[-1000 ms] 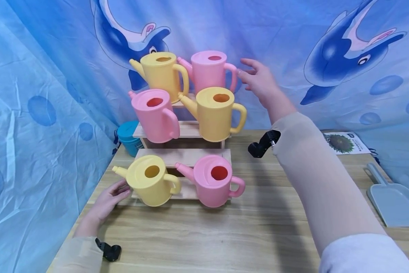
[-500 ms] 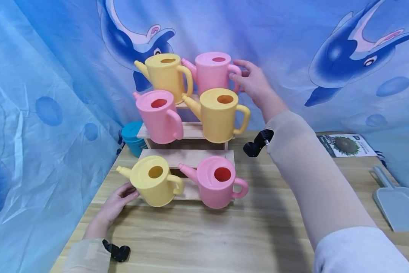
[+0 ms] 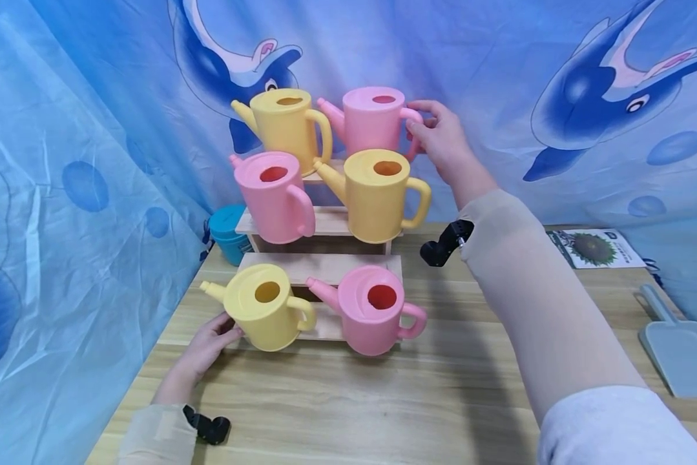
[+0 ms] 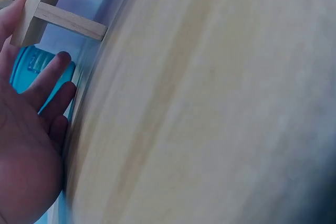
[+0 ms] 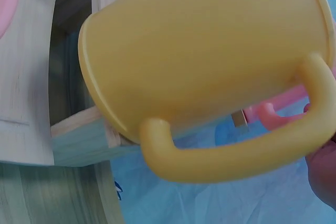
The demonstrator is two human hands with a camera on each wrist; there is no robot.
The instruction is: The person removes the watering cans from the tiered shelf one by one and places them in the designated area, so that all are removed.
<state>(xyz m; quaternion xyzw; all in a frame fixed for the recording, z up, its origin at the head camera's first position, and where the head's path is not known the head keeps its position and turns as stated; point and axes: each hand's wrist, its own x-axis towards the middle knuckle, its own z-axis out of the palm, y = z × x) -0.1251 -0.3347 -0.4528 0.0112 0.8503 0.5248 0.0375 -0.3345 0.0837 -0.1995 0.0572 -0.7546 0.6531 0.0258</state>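
Note:
My right hand (image 3: pixel 444 139) holds the handle of the pink watering can (image 3: pixel 371 123) on the top step of a wooden stand (image 3: pixel 325 259). In the right wrist view, a yellow watering can (image 5: pixel 205 51) hides most of that hand. Low on the left, my left hand (image 3: pixel 205 349) rests at the end of the bottom step, beside a pale yellow watering can (image 3: pixel 261 310). In the left wrist view, the left hand (image 4: pixel 26 140) touches the stand's edge (image 4: pixel 42 3) with its other fingers loosely extended.
Another yellow can (image 3: pixel 284 129) shares the top step. A pink can (image 3: pixel 272 197) stands on the middle level, and another pink can (image 3: pixel 371 316) at the bottom. Around them are a teal tub (image 3: pixel 227 236), a sunflower packet (image 3: pixel 598 248), a grey dustpan (image 3: pixel 682 352) and a blue curtain (image 3: pixel 470 51).
My right hand has moved in to the top pink can's handle and taken hold of it. That can has shifted slightly right, away from the yellow one. The left hand stays by the stand.

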